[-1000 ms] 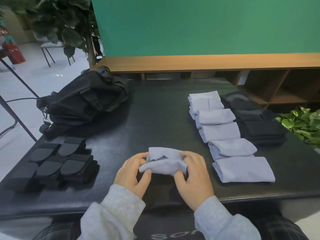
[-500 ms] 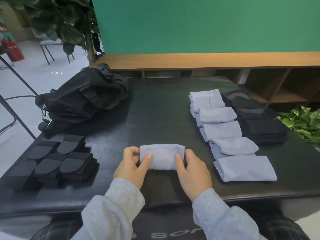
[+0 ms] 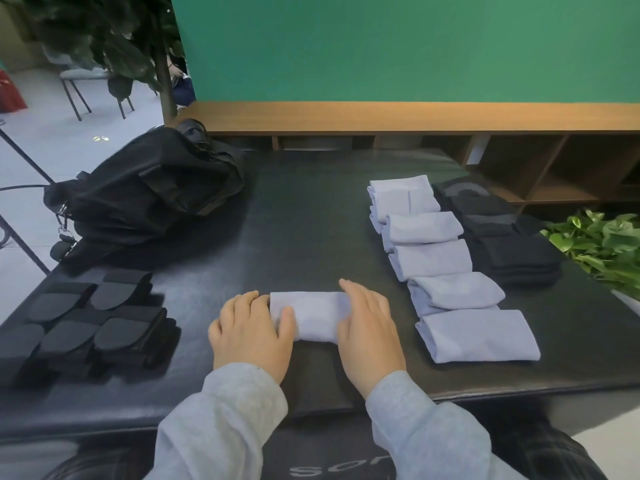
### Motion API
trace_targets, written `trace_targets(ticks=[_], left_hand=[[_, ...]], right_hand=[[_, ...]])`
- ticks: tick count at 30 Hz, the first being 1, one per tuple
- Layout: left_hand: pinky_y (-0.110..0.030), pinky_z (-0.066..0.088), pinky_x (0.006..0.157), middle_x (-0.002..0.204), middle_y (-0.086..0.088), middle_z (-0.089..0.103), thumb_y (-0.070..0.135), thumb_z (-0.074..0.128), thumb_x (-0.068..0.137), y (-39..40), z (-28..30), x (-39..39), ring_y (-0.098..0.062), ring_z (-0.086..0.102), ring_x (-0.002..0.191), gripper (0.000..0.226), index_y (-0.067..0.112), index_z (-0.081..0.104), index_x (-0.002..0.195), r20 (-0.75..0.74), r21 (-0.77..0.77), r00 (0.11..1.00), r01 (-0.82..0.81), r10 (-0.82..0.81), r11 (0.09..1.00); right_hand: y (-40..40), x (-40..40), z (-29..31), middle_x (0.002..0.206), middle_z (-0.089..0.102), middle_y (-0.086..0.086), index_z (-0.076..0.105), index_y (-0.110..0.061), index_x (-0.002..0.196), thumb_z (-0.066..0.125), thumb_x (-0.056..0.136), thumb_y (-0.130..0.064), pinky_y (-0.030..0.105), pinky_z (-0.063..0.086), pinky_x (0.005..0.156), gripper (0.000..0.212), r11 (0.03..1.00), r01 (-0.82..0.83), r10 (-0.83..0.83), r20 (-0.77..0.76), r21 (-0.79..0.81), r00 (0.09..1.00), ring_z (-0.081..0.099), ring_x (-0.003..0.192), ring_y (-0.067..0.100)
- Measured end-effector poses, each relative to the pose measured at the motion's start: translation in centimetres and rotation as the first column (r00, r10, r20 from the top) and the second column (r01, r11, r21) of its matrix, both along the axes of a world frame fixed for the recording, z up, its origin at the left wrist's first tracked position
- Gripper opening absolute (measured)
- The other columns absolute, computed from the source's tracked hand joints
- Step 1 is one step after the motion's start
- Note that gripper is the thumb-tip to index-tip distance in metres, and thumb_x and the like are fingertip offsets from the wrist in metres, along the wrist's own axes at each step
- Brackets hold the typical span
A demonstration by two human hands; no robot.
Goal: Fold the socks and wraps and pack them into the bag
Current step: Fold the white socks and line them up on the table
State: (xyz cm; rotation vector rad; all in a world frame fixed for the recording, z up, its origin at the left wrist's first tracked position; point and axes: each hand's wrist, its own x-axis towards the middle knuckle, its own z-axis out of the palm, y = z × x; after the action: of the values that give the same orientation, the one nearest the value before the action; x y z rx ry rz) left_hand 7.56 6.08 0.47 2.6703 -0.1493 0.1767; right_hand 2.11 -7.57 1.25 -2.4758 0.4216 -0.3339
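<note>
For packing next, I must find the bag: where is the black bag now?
In the head view, the black fabric bag lies at the table's far left corner, behind the black folded wraps, left of the light blue sock row.

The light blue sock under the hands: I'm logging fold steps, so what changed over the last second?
The sock went from bunched and lifted to a flat fold on the table. The left hand grips its end; the right hand now lies flat. Piles and bag unchanged.

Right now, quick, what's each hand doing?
Left hand: fingers curled at the end of the folded light sock, thumb on it.
Right hand: fingers straight, pressing the same sock.
</note>
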Motion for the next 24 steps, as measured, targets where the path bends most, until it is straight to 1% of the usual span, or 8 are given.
trace_targets(ticks=[3,6,8,12,15,19,22,24], left_hand=[[-0.033,0.018,0.107,0.138,0.008,0.041,0.043,0.034,0.094,0.1,0.2,-0.1,-0.013,0.026,0.132,0.042,0.020,0.045,0.127,-0.036,0.003,0.999,0.030,-0.030,1.000],[-0.033,0.029,0.098,0.113,0.004,0.055,0.036,0.045,0.090,0.4,0.6,-0.3,-0.019,0.043,0.116,0.030,0.018,0.052,0.113,-0.026,-0.102,0.999,0.038,-0.041,0.994],[-0.036,0.035,0.093,0.100,0.003,0.053,0.033,0.047,0.091,0.6,0.7,-1.0,-0.024,0.047,0.103,0.025,0.019,0.049,0.111,-0.060,-0.227,0.997,0.027,-0.042,0.974],[-0.033,0.041,0.076,0.098,0.006,0.056,0.027,0.048,0.093,-0.3,1.2,-3.3,-0.023,0.054,0.094,0.017,0.037,0.037,0.100,-0.049,-0.544,0.992,0.070,-0.115,0.836],[-0.028,0.043,0.070,0.096,0.012,0.056,0.020,0.053,0.090,-1.4,2.5,-4.5,-0.014,0.058,0.088,0.032,0.048,0.038,0.096,0.074,-0.608,0.982,0.183,-0.174,0.773],[-0.019,0.047,0.072,0.095,0.015,0.060,0.022,0.062,0.083,-3.2,5.0,-5.9,-0.002,0.061,0.084,0.058,0.067,0.029,0.100,0.206,-0.608,0.920,0.387,-0.333,0.694],[-0.011,0.045,0.075,0.099,0.023,0.059,0.031,0.063,0.076,-4.5,6.0,-6.2,0.001,0.061,0.088,0.056,0.065,0.027,0.104,0.287,-0.620,0.893,0.450,-0.347,0.643],[-0.015,0.046,0.080,0.100,0.024,0.060,0.039,0.061,0.072,-5.2,6.0,-6.0,0.000,0.061,0.093,0.054,0.063,0.028,0.106,0.277,-0.655,0.889,0.452,-0.364,0.605]], right_hand=[[-0.2,-0.1,0.1,0.139,0.040,-0.008,0.037,-0.033,0.137,0.039,0.090,-0.014,0.024,0.032,0.098,0.050,0.992,0.032,-0.027,-0.050,0.122,0.998,0.040,0.123,0.015],[-0.1,-0.6,0.3,0.132,0.044,-0.007,0.045,-0.033,0.130,0.043,0.086,-0.012,0.021,0.033,0.095,0.048,0.986,0.029,-0.029,-0.005,0.166,1.000,0.043,0.116,0.014],[0.2,-1.0,0.6,0.131,0.043,-0.009,0.045,-0.033,0.129,0.044,0.084,-0.009,0.021,0.030,0.098,0.051,0.984,0.027,-0.031,0.021,0.176,0.999,0.040,0.118,0.014],[0.4,-2.5,1.7,0.137,0.039,-0.013,0.038,-0.030,0.136,0.048,0.083,-0.005,0.022,0.021,0.110,0.059,0.991,-0.033,0.024,0.071,0.129,0.997,0.028,0.129,0.007],[-0.3,-3.3,3.4,0.138,0.037,-0.018,0.033,-0.031,0.138,0.053,0.084,-0.014,0.032,0.015,0.115,0.060,0.985,-0.127,0.114,0.114,0.114,0.987,0.023,0.129,0.000],[-1.9,-4.2,5.2,0.118,0.053,-0.024,0.037,-0.040,0.132,0.059,0.082,-0.026,0.026,0.035,0.102,0.057,0.962,-0.180,0.137,0.208,0.206,0.969,0.043,0.116,0.005],[-3.3,-5.2,6.0,0.102,0.061,-0.020,0.053,-0.034,0.116,0.062,0.081,-0.012,0.011,0.041,0.085,0.043,0.928,-0.191,0.102,0.276,0.319,0.956,0.053,0.102,0.002],[-4.2,-5.8,6.2,0.095,0.065,-0.014,0.061,-0.026,0.099,0.061,0.081,-0.006,0.014,0.046,0.078,0.027,0.902,-0.212,0.095,0.306,0.376,0.947,0.058,0.093,0.003]])
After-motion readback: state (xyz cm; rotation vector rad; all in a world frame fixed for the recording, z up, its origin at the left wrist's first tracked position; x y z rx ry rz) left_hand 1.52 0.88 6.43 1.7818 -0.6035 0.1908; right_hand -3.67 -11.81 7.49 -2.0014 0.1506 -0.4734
